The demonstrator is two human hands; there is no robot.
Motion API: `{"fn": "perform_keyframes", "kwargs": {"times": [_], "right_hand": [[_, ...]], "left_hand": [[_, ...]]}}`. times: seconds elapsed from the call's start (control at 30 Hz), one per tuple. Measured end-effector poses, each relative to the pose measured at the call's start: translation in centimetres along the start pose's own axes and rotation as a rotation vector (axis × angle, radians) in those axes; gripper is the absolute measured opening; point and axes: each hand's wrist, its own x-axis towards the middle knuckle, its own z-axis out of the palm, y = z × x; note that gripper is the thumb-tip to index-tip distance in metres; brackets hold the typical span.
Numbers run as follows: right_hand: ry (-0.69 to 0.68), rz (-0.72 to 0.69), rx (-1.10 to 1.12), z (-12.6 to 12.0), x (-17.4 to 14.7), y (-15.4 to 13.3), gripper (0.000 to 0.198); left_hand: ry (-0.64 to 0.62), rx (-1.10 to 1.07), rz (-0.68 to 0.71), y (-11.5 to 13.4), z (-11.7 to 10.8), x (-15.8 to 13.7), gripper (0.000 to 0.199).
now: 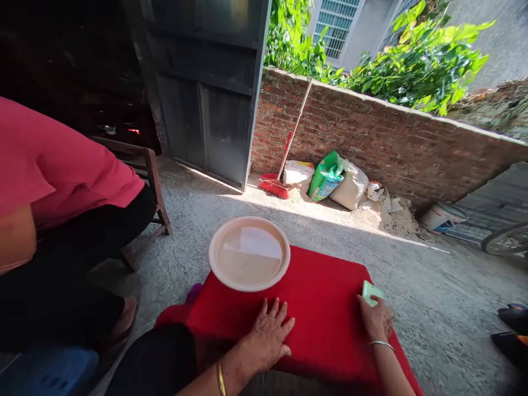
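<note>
My left hand [268, 335], with a gold bangle at the wrist, lies flat with fingers spread on a red cloth [322, 308] covering a low table. Just beyond its fingertips is a round beige basin [212, 258] of water, standing on the table's far left part. At the table's right edge, my right hand [376, 318], wearing a silver bangle, grips a small pale green flat rectangular object [371, 289]. The fingers hide the lower part of that object, and its exact kind does not show.
A person in a pink top [78, 159] sits close on the left, near a wooden chair [152, 181] and a blue plastic stool [53, 371]. Beyond the table are a dark metal door [206, 99], a red broom [275, 188], sacks [350, 186] and a brick wall [371, 132].
</note>
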Motion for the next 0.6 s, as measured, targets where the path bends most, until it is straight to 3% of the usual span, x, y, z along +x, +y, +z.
{"fn": "perform_keyframes", "kwargs": {"times": [0.13,0.23,0.3,0.47,0.6], "right_hand": [[-0.154,-0.175,0.080,2.8,-3.3,-2.0,0.059],[-0.273,-0.317,0.161,3.5,-3.7,-2.9,0.053],[-0.266,-0.299,0.172,2.8,-2.3,-3.0,0.055],[-0.140,-0.105,0.087,1.4,1.1,-2.9,0.061],[-0.255,-0.272,0.118,2.8,0.2,-4.1,0.052]], "left_hand": [[-0.004,-0.012,-0.003,-0.2,0.2,0.1,0.071],[-0.021,-0.027,-0.002,-0.2,-0.1,0.2,0.072],[-0.034,-0.034,-0.001,-0.1,-0.3,0.2,0.072],[-0.031,-0.046,0.007,-0.3,0.2,0.0,0.072],[-0.016,-0.059,0.019,-1.0,1.7,-0.1,0.074]]}}
